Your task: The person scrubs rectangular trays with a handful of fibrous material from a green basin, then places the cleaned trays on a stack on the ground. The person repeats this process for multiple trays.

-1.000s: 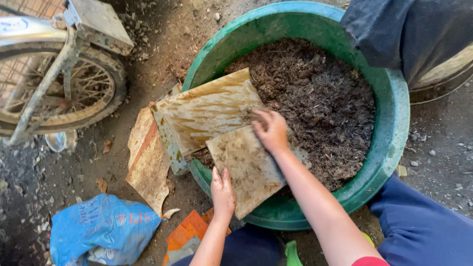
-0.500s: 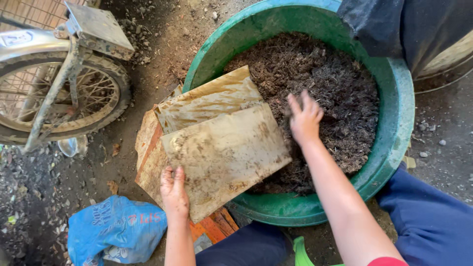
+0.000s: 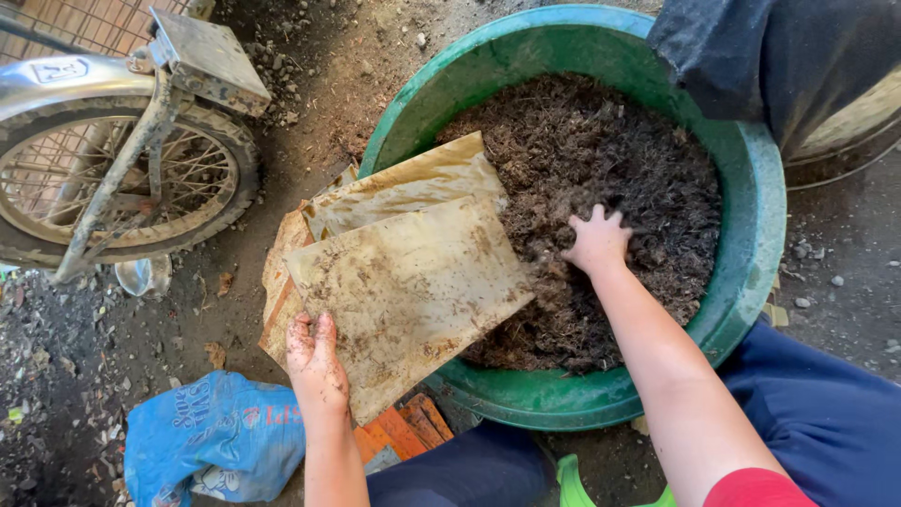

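The right hand [image 3: 597, 241] has pushed deeper since a moment ago, fingers spread and sunk into the dark compost [image 3: 601, 160] in the green tub [image 3: 751, 244]. The left hand [image 3: 314, 352] still grips the soiled cardboard sheet [image 3: 408, 291], now resting flatter beside it.

A crumpled blue plastic bag [image 3: 221, 434] with white print lies on the dirt floor at lower left. Just right of it, orange packaging [image 3: 399, 430] pokes out from under a soiled tan sack [image 3: 413, 291]. A small white label [image 3: 58, 70] sits on the wheel's metal fender.
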Motion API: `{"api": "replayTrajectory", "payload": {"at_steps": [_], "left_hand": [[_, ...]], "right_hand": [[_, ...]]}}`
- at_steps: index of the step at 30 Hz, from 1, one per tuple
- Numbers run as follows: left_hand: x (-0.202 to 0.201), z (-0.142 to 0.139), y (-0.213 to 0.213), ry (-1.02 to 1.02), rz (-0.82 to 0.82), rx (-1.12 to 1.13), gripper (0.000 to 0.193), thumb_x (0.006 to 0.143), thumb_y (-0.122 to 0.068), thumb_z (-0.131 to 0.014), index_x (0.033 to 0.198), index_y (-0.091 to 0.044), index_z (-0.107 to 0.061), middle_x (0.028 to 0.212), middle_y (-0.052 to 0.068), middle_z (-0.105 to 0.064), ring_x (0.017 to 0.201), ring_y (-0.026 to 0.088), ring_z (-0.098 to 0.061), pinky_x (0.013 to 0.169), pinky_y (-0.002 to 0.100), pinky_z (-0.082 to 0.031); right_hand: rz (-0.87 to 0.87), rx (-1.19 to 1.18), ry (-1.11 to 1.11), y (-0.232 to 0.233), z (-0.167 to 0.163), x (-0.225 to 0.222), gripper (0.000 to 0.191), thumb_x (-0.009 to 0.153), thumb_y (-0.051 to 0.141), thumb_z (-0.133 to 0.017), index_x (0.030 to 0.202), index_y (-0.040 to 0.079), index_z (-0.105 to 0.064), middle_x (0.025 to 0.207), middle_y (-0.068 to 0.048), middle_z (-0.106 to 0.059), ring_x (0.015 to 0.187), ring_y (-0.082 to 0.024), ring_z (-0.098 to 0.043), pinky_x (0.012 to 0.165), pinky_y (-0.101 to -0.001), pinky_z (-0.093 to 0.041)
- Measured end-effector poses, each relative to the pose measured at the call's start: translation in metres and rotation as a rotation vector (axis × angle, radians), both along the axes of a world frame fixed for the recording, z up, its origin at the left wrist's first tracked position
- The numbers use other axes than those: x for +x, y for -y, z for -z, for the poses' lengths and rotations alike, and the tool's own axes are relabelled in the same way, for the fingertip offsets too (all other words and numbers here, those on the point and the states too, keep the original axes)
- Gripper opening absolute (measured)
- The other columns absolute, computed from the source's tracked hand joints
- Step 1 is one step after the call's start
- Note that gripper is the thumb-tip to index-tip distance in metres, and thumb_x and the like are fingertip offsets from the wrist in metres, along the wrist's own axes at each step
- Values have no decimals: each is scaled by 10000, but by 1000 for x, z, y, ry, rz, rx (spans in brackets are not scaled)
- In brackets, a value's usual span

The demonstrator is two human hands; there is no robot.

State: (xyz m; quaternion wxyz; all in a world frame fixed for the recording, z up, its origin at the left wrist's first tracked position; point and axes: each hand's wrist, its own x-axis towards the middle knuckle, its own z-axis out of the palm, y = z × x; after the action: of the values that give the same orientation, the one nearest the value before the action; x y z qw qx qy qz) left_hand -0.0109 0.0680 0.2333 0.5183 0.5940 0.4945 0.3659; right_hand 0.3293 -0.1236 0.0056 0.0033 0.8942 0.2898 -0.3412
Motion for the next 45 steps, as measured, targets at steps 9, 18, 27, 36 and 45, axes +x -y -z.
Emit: {"api": "replayTrajectory", "payload": {"at_steps": [9,18,27,36,45], "left_hand": [[13,54,-12,64,93,-39,386,1021,-184,-672,1309,-18,-476,1170,77,-608,1075,144,-534,995,302,-426],[21,156,34,-279,54,-121,613,1011,-303,-582,1488,31,-390,1467,160,-534,1324,247,-520,1125,361,-376],[0,157,38,-305,17,-143,646,1018,-280,-587,1517,61,-356,1555,177,-459,1380,237,-486,1142,367,-373],[18,165,60,-159,24,-101,591,1031,-259,-577,1477,87,-406,1465,171,-547,1329,227,-540,1106,334,-419],[12,162,63,-163,60,-95,672,1043,-375,-507,1530,56,-337,1580,181,-407,1426,254,-433,1161,352,-349]], "right_hand": [[284,-5,-351,21,3,0,729,840,401,-788,1511,414,-503,1524,-193,-438,1111,-298,-727,947,-385,-627],[45,667,-715,-13,-102,-55,711,828,557,-742,1454,266,-569,1481,-96,-627,1344,-263,-609,1199,-467,-459],[201,527,-78,-36,-62,-102,750,836,647,-653,1521,403,-469,1694,-82,-239,1554,-339,-271,1181,-729,-200],[289,425,221,-6,18,-36,621,895,429,-692,1475,267,-541,1472,-208,-414,1308,-427,-434,1020,-643,-387],[474,509,107,-25,-1,-41,486,972,378,-688,1313,41,-609,1287,-239,-494,1040,-388,-597,818,-490,-560]]}}
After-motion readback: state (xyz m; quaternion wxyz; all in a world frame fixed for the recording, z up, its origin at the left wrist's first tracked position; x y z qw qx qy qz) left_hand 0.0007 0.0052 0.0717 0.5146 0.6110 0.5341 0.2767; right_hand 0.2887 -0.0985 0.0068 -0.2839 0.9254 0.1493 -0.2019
